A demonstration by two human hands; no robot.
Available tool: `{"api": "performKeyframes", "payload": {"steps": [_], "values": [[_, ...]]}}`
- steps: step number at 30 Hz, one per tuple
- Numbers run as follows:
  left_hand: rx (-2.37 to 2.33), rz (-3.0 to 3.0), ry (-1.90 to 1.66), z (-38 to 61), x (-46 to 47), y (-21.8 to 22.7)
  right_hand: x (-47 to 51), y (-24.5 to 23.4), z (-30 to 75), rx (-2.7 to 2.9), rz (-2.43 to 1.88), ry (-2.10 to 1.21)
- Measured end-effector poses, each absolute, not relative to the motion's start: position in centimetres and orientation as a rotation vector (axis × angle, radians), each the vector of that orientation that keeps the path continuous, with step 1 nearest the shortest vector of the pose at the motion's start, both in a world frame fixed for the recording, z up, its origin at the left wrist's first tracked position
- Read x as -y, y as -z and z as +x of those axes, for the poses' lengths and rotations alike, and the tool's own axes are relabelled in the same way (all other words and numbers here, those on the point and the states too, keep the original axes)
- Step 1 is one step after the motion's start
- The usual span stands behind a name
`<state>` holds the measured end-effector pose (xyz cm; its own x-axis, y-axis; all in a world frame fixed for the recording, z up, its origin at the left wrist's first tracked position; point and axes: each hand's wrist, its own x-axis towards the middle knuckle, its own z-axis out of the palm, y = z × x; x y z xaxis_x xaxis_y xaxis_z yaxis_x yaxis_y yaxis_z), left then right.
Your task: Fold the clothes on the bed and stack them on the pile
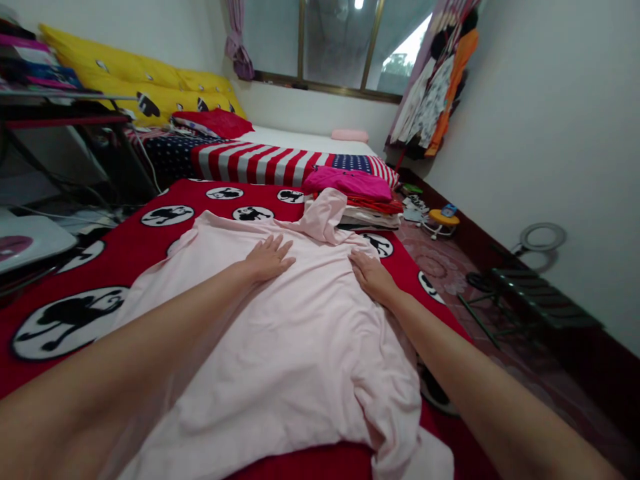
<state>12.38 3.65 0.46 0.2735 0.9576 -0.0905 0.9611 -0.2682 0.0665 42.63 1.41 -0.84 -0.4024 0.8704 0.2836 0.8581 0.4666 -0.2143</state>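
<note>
A pale pink long-sleeved shirt (280,347) lies spread over a red blanket (185,197) patterned with black monkey figures in white ovals. My left hand (270,259) rests flat on the shirt's upper middle, fingers spread. On its right upper edge lies my right hand (373,275), fingers stretched out and palm down. The cloth bunches up at the far side near the collar and wrinkles along the right sleeve. Just beyond the shirt stands a stack of folded clothes (350,183), with a magenta garment on top.
Behind is a bed with a striped flag-print cover (250,163) and yellow cushions (120,73). A desk (65,113) and a white appliance (35,240) stand at left. At right are a folding chair (545,297), a small yellow stool (444,219) and hanging clothes (435,93).
</note>
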Motion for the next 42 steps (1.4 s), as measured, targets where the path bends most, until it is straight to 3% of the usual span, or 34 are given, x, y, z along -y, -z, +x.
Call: {"api": "performKeyframes", "payload": {"steps": [8,16,25,29,35,39,42], "values": [[-1.624,2.638,0.029,7.6,5.3,0.1,7.5,-1.0,47.7,2.393,-1.356,-0.22],[-1.107,2.616,-0.408,9.0,14.1,-2.4,18.9,-3.4,49.4,2.384,-1.178,-0.434],[-0.848,2.631,-0.125,14.1,19.0,-3.6,22.5,-3.9,47.6,2.735,-0.879,-0.213],[-0.871,2.723,-0.126,14.7,19.2,-2.5,22.6,-3.7,47.2,2.489,-0.898,-0.577],[-0.868,2.585,-0.164,14.3,19.5,-2.7,21.1,-2.8,47.0,1.224,-1.329,-1.176],[-0.943,2.424,-0.123,13.3,20.6,-3.8,19.5,-2.6,46.4,1.232,-1.287,-1.494],[-0.995,2.319,-0.117,11.7,21.1,-4.4,19.0,-2.4,47.6,1.434,-1.279,-1.542]]}}
